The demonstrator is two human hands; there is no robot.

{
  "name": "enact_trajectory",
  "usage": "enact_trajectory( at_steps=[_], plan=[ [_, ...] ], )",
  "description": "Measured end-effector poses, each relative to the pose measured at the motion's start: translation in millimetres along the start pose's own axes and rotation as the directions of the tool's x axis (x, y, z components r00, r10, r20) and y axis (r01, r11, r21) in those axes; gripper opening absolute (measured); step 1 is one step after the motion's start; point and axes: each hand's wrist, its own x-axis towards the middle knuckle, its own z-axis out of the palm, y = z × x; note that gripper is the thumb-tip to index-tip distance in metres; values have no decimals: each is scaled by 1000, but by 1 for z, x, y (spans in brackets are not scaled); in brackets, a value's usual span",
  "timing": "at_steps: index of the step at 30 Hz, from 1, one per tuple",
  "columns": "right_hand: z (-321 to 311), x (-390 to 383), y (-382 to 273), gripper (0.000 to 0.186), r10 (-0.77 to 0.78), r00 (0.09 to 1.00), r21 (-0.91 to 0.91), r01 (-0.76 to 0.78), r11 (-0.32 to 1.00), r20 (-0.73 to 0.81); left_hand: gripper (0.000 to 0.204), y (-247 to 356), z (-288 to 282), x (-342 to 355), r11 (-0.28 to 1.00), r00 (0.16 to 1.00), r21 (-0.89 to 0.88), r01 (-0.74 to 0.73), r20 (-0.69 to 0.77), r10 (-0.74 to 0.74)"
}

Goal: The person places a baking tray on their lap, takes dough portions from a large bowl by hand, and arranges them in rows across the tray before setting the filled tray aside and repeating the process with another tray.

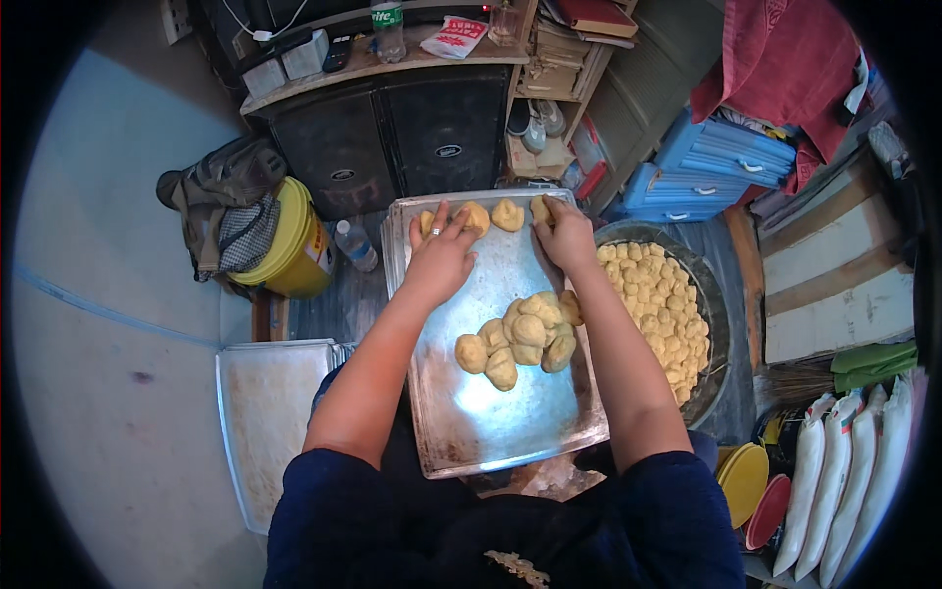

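A metal baking tray (451, 432) lies before me, with a row of yellowish dough balls (507, 215) along its far edge. At the far left corner my left hand (444, 253), a ring on one finger, has its fingers spread over the dough there. Fingers curled, my right hand (567, 236) grips a dough ball (540, 208) at the far right corner; its underside is hidden. Nearer me, a loose heap of dough balls (528, 331) sits in the middle of the tray, partly beside my right forearm.
On the right, a wide round basin (721, 334) holds many small dough pieces (659, 309). Another tray (265, 393) lies at left, near a yellow bucket (294, 240) and a plastic bottle (355, 245). Black speaker cabinets (442, 133) stand behind; blue drawers (721, 157) stand far right.
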Motion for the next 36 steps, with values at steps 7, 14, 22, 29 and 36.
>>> enact_trajectory(
  at_steps=[7, 14, 22, 29, 36],
  plan=[
    [6, -3, -6, 50, -10, 1000, -25, 11, 1000, 19, 30, 10, -12, -2, 999, 997, 1, 41, -71, -41],
    [14, 2, -35, 47, -222, 966, -181, 244, 953, 131, 31, -3, -18, 2, 988, 988, 69, 138, -82, -132],
    [17, -1, -44, 39, -132, 991, -197, 126, 972, -16, 37, -2, -29, 1, 942, 935, -17, 336, -113, -336],
    [12, -1, -56, 41, -84, 996, -263, 70, 962, -42, 36, -18, -17, 0, 945, 959, -209, 252, -80, -273],
    [18, 8, -64, 42, -391, 919, -159, 393, 906, 46, 37, -17, -9, 5, 934, 942, -247, 258, -151, -300]
  ],
)
